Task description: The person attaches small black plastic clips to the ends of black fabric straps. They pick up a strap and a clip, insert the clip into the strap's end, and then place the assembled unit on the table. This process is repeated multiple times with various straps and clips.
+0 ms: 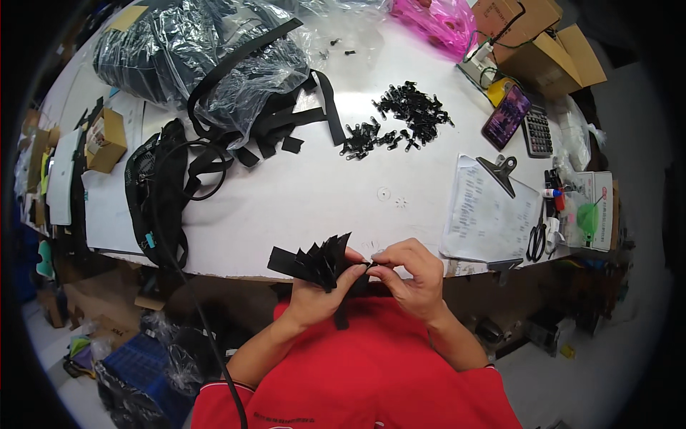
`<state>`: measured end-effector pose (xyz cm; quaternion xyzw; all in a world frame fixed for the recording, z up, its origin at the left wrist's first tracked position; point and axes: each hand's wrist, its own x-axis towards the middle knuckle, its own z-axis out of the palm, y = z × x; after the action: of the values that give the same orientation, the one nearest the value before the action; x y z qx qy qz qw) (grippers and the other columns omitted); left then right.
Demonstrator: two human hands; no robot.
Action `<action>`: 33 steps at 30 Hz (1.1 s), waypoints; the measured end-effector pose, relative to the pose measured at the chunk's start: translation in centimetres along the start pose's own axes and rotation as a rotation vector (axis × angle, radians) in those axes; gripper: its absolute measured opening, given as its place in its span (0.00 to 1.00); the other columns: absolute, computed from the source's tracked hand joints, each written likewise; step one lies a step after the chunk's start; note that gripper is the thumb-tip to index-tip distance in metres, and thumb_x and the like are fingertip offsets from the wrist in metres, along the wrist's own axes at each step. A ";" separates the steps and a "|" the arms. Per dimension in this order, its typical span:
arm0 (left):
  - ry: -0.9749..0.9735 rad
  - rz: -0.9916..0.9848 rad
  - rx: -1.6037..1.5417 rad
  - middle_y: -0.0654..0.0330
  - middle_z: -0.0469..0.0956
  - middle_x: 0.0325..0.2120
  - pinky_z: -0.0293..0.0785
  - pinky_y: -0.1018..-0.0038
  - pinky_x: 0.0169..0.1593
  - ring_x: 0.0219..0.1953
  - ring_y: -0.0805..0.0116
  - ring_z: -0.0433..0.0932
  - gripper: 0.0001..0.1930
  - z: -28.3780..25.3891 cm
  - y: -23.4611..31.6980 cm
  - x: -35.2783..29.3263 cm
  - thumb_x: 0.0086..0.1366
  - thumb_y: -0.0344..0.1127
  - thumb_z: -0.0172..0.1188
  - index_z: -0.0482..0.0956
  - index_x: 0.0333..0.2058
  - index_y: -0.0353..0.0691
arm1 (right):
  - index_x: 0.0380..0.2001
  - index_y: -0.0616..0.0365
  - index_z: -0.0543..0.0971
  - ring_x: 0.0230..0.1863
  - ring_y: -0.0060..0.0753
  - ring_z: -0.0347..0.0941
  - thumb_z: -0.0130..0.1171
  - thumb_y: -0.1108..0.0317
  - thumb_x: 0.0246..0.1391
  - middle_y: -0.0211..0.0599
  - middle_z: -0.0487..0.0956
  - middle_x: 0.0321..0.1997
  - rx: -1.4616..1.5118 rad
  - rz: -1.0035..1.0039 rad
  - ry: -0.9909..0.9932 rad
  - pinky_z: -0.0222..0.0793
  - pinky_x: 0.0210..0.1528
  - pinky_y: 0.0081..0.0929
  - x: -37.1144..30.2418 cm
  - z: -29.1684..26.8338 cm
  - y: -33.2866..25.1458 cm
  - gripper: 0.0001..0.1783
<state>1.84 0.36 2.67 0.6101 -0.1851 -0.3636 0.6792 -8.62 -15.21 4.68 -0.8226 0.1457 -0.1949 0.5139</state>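
Observation:
My left hand (319,299) is closed around a fanned bundle of short black zipper tape strips (314,261) just in front of the table's near edge. One strip (342,314) hangs below that hand. Thumb and forefinger of my right hand (414,279) pinch a small black piece (370,265) at the end of a strip, right against my left fingertips. It looks like a zipper slider, though the fingers cover most of it. Farther off on the white table lies a loose pile of black zipper sliders (416,113), with a smaller cluster (363,139) beside it.
Clear plastic bags of dark material (207,64) and long black tapes (333,107) fill the far left. A black bag (153,193) and cable lie nearer. On the right are a clipboard (486,207), scissors (536,239), a phone (506,116), a calculator (537,134) and an open carton (550,64).

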 end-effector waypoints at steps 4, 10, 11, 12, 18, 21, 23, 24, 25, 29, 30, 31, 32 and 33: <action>-0.006 0.046 0.047 0.60 0.81 0.33 0.77 0.77 0.43 0.37 0.75 0.80 0.06 0.1 -0.1 0.0 0.66 0.26 0.63 0.77 0.40 0.33 | 0.36 0.63 0.84 0.30 0.26 0.78 0.73 0.76 0.47 0.38 0.79 0.34 0.009 0.016 0.013 0.75 0.32 0.21 -0.1 0.1 0.1 0.11; 0.010 0.058 0.057 0.60 0.81 0.33 0.77 0.76 0.43 0.37 0.74 0.80 0.07 0.2 0.2 0.0 0.66 0.26 0.63 0.77 0.41 0.33 | 0.37 0.62 0.84 0.29 0.23 0.76 0.72 0.75 0.50 0.36 0.79 0.33 0.001 -0.024 -0.011 0.73 0.30 0.20 -0.4 0.3 0.9 0.10; 0.014 0.063 0.047 0.60 0.81 0.34 0.76 0.76 0.43 0.38 0.74 0.80 0.07 0.3 0.1 0.0 0.67 0.26 0.62 0.78 0.42 0.33 | 0.37 0.62 0.84 0.29 0.23 0.76 0.71 0.75 0.50 0.36 0.79 0.34 -0.015 -0.042 -0.019 0.72 0.30 0.19 -0.3 0.3 1.0 0.10; 0.021 0.065 0.041 0.60 0.81 0.35 0.76 0.76 0.44 0.39 0.74 0.80 0.07 0.2 -0.1 -0.1 0.67 0.26 0.62 0.78 0.43 0.33 | 0.38 0.62 0.83 0.29 0.22 0.75 0.70 0.75 0.52 0.35 0.78 0.34 0.019 0.013 -0.002 0.71 0.31 0.18 -0.3 0.4 0.8 0.09; -0.007 0.187 0.075 0.59 0.78 0.37 0.74 0.76 0.43 0.38 0.72 0.78 0.08 0.1 -0.5 0.4 0.68 0.24 0.59 0.79 0.45 0.35 | 0.38 0.63 0.80 0.33 0.14 0.70 0.64 0.75 0.59 0.27 0.76 0.35 0.512 0.554 -0.048 0.66 0.36 0.15 -2.1 1.4 1.0 0.05; -0.008 0.163 0.058 0.60 0.78 0.37 0.73 0.76 0.42 0.38 0.73 0.77 0.08 0.1 -1.0 0.4 0.69 0.26 0.58 0.80 0.46 0.35 | 0.37 0.64 0.79 0.35 0.13 0.69 0.63 0.74 0.61 0.26 0.75 0.36 0.669 0.585 -0.028 0.65 0.39 0.15 -1.9 1.7 0.5 0.04; -0.014 0.106 0.026 0.61 0.78 0.37 0.73 0.76 0.42 0.38 0.73 0.77 0.08 0.1 -1.0 0.3 0.69 0.26 0.57 0.80 0.46 0.36 | 0.36 0.65 0.79 0.35 0.13 0.68 0.62 0.75 0.61 0.27 0.75 0.36 0.751 0.599 -0.010 0.65 0.40 0.14 -1.9 1.7 0.5 0.03; -0.021 0.062 -0.002 0.61 0.78 0.38 0.73 0.76 0.43 0.39 0.74 0.77 0.09 0.1 -0.8 0.2 0.69 0.26 0.57 0.80 0.46 0.36 | 0.36 0.65 0.79 0.35 0.13 0.68 0.61 0.76 0.61 0.27 0.75 0.36 0.754 0.566 -0.021 0.65 0.40 0.14 -1.9 1.6 0.6 0.03; -0.027 0.017 -0.029 0.61 0.78 0.38 0.73 0.76 0.44 0.39 0.74 0.77 0.09 0.1 -0.7 0.1 0.70 0.26 0.57 0.80 0.46 0.36 | 0.36 0.65 0.79 0.35 0.13 0.67 0.61 0.76 0.61 0.27 0.75 0.37 0.758 0.533 -0.031 0.65 0.40 0.15 -1.8 1.6 0.7 0.02; -0.045 0.030 -0.106 0.62 0.79 0.40 0.73 0.76 0.46 0.41 0.75 0.77 0.09 0.2 -0.9 0.0 0.70 0.26 0.57 0.80 0.47 0.35 | 0.35 0.64 0.79 0.35 0.14 0.67 0.59 0.77 0.61 0.27 0.74 0.37 0.715 0.493 -0.093 0.64 0.39 0.15 -1.6 1.4 1.2 0.01; -0.058 0.038 -0.108 0.61 0.80 0.42 0.74 0.75 0.49 0.44 0.74 0.77 0.09 0.1 -1.3 0.0 0.70 0.26 0.57 0.80 0.48 0.35 | 0.34 0.64 0.79 0.35 0.14 0.67 0.59 0.77 0.61 0.27 0.74 0.37 0.721 0.508 -0.108 0.64 0.39 0.15 -1.6 1.3 1.4 0.01; -0.071 0.047 -0.109 0.60 0.81 0.44 0.74 0.75 0.51 0.46 0.73 0.78 0.10 0.0 -1.6 0.0 0.70 0.26 0.58 0.80 0.48 0.35 | 0.34 0.64 0.79 0.34 0.13 0.66 0.59 0.77 0.61 0.26 0.74 0.37 0.727 0.522 -0.122 0.64 0.38 0.15 -1.7 1.2 1.5 0.02; -0.063 0.071 -0.105 0.62 0.80 0.41 0.73 0.76 0.47 0.42 0.75 0.77 0.09 0.0 -1.8 0.1 0.70 0.26 0.57 0.80 0.48 0.35 | 0.34 0.64 0.79 0.34 0.13 0.66 0.59 0.77 0.61 0.26 0.74 0.37 0.732 0.537 -0.137 0.64 0.38 0.16 -1.7 1.2 1.6 0.02; -0.056 0.095 -0.102 0.63 0.79 0.38 0.72 0.78 0.42 0.38 0.78 0.75 0.09 0.2 -2.2 0.2 0.70 0.26 0.56 0.80 0.47 0.35 | 0.34 0.64 0.79 0.34 0.13 0.66 0.60 0.76 0.60 0.26 0.74 0.37 0.735 0.552 -0.119 0.63 0.37 0.15 -1.6 1.2 1.5 0.02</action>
<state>1.26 0.12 0.60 0.5547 -0.2139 -0.3567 0.7206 -9.57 -14.20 2.58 -0.5259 0.2509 -0.0421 0.8116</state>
